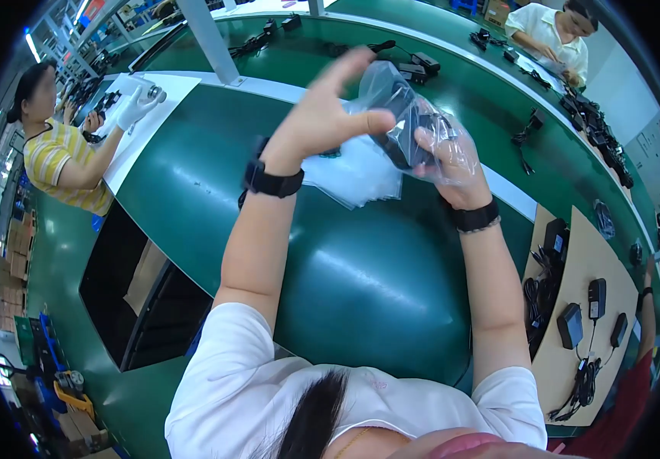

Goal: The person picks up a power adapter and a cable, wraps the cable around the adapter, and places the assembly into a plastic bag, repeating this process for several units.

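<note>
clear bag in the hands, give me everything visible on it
The clear plastic bag is thin, glossy film, crumpled and creased. It is held up above the green conveyor belt, tilted. Inside sits a black power adapter, seen through the film, details blurred. The left hand pinches the bag's upper edge between thumb and fingers; the right hand holds it from below, fingers wrapped in film. A stack of similar empty bags lies just beneath it.

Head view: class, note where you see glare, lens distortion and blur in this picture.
Head view: overhead lights leave bright streaks of glare on the green belt; the fisheye lens bends the belt's edges and blackens the corners; the left hand looks slightly soft at the fingertips; the clear plastic bag, held by the right hand, catches white highlights.
</note>
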Tool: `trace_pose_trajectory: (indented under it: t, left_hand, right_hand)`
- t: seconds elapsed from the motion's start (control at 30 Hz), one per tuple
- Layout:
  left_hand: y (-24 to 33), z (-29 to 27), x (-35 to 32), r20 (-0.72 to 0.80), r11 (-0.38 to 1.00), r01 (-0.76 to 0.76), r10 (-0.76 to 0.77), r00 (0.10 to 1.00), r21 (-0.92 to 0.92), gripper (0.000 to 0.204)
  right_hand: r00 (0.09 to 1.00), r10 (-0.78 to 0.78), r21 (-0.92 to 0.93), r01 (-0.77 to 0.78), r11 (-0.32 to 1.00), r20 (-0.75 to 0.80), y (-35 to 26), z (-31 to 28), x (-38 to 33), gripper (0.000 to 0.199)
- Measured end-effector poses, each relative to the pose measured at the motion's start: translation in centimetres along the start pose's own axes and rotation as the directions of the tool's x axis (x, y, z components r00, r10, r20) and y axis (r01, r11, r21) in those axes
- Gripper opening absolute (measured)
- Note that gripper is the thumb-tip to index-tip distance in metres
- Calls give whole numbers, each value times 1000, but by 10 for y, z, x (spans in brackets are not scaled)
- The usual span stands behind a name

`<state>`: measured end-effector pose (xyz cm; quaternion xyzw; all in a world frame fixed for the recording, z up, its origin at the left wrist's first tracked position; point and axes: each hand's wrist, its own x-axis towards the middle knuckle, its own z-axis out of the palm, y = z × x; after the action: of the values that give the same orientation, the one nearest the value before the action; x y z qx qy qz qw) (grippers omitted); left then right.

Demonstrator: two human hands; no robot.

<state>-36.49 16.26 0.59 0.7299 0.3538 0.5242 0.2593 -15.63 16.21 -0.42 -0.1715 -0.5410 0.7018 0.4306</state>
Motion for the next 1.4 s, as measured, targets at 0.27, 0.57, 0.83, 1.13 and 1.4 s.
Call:
trace_pose_trajectory:
  t: [0.27,0.57,0.83,1.13,1.4]
  left_hand:
    - [-8,101,-15,-281,707,33,-322,904,-706,38]
    - [2,89,-10,-77,571,139,-338,938,-809,28]
    - [8,86,-13,154,485,295,-309,938,-823,29]
    - [0,97,-22,91,470,282,-388,917,-836,26]
    - [-11,81,-15,45,255,178,-453,891,-950,24]
  right_hand:
    - [811,-464,-401,316,860,-356,33,18,-1,48]
    - [793,-574,-589,368,720,-205,27,-2,7,41]
    - [802,-596,-777,405,482,48,25,-32,6,32]
    - [984,-159,-467,179,866,82,0,-44,-7,43]
    - [982,-187,-347,173,922,-6,-34,-63,-18,67]
